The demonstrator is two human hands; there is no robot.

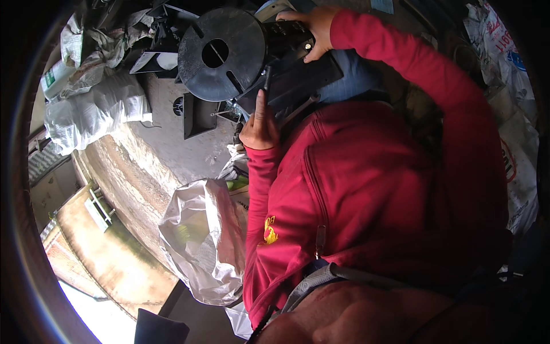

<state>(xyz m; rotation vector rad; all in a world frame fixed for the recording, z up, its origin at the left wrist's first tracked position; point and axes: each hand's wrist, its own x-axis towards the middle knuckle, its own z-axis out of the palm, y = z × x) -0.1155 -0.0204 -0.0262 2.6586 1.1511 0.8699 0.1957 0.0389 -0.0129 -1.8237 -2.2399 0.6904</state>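
Jacket: red jacket (372, 166) fills the near view, front edge close to the work; loose cloth could catch on a corner if the piece swings
Left hand: left hand (260, 132) below the disc (243, 43), index finger straight up at the dark rod (267, 79), other fingers curled; can't tell if it grips anything, so a slip there could knock the rod or pinch the fingertip against the disc
Right hand: right hand (318, 31) wrapped on the far end of the black part (298, 74), fingers over the top, thumb beside a small bright bolt (308, 46); looks like the main hold, so if it loosens the piece likely tips toward the disc side
Black part: over the jeans (349, 77), between the hands, disc at its left; disc overhangs, weight probably off-centre, could roll off the lap
Open sack: white sack (200, 246) gaping left of the left sleeve; a dropped small fastener could vanish in it
Floor: black box (200, 114) on grey floor (163, 137) just beyond the disc; a falling disc edge could strike it
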